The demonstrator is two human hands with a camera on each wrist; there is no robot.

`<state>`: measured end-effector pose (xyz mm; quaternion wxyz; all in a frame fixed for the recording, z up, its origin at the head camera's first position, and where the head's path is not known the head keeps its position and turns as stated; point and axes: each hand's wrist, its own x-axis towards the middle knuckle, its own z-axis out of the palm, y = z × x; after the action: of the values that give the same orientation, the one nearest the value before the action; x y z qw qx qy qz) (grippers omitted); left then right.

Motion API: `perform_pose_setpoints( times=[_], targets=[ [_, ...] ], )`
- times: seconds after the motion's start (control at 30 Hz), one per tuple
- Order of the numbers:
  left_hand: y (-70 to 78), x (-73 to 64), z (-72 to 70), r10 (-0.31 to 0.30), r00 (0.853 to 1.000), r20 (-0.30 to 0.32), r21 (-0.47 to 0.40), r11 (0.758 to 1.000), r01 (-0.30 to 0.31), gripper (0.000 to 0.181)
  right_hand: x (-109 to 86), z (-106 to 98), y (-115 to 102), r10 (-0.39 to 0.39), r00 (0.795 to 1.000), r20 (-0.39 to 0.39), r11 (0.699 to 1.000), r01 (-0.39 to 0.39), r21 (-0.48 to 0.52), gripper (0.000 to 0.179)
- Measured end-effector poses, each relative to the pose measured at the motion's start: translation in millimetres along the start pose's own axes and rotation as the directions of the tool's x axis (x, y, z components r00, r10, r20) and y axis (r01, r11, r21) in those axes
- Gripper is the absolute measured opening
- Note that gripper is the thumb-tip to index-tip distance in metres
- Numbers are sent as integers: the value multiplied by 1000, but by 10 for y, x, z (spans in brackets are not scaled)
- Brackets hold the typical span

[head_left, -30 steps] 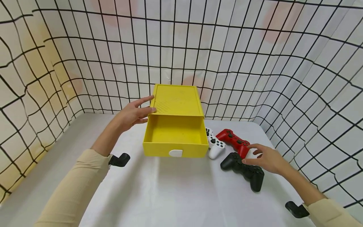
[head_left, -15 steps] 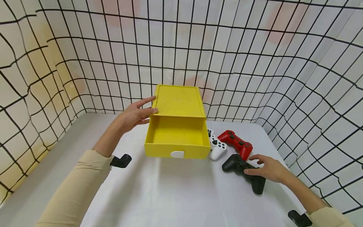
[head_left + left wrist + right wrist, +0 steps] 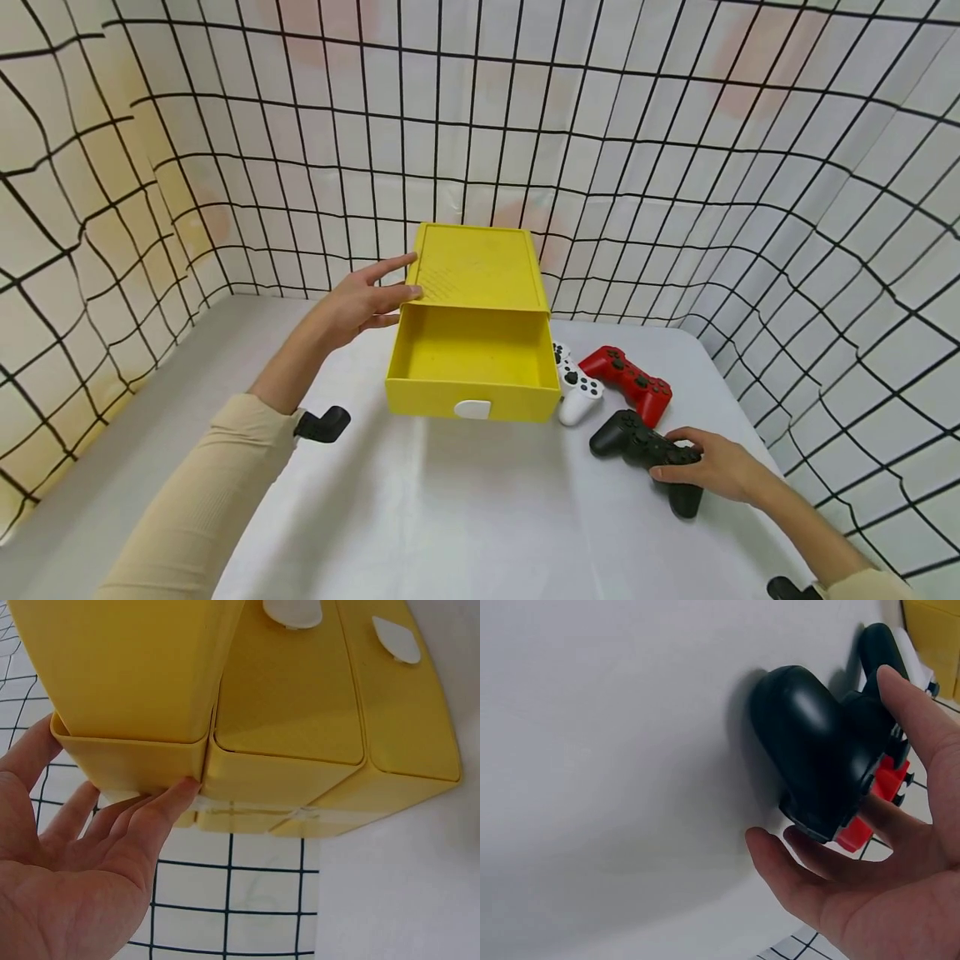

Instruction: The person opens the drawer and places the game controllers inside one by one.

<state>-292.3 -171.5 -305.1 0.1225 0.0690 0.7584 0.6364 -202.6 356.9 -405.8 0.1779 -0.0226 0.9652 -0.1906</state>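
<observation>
A yellow drawer unit (image 3: 480, 262) stands on the table with its top drawer (image 3: 431, 398) pulled out, nothing lying inside. My left hand (image 3: 356, 307) rests against the unit's left side near the top, fingers spread and mostly straight. In the left wrist view, two closed drawers (image 3: 289, 697) sit beneath the pulled-out one. To the right lies a black game controller (image 3: 626, 435). My right hand (image 3: 712, 468) has its thumb on the controller's near side and fingers round its far side. In the right wrist view, the controller's rounded handle (image 3: 799, 712) is between thumb and fingers.
A red game controller (image 3: 626, 375) lies just behind the black one. Beside the unit is a white game controller (image 3: 577, 396), partly hidden by the drawer. A black wire grid (image 3: 525, 129) before white sheeting surrounds the white table (image 3: 480, 517) at back and sides.
My right hand has moved down and toward me, from beside the red controller onto the black one. The left hand stays against the drawer unit; the view has shifted slightly.
</observation>
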Motion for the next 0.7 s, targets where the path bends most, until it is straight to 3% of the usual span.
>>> perform_pose_setpoints(
  times=[0.7],
  targets=[
    [13, -17, 8, -4, 1000, 1, 18, 1000, 4, 75, -1, 97, 39, 25, 998, -61, 999, -23, 24, 79]
  ],
)
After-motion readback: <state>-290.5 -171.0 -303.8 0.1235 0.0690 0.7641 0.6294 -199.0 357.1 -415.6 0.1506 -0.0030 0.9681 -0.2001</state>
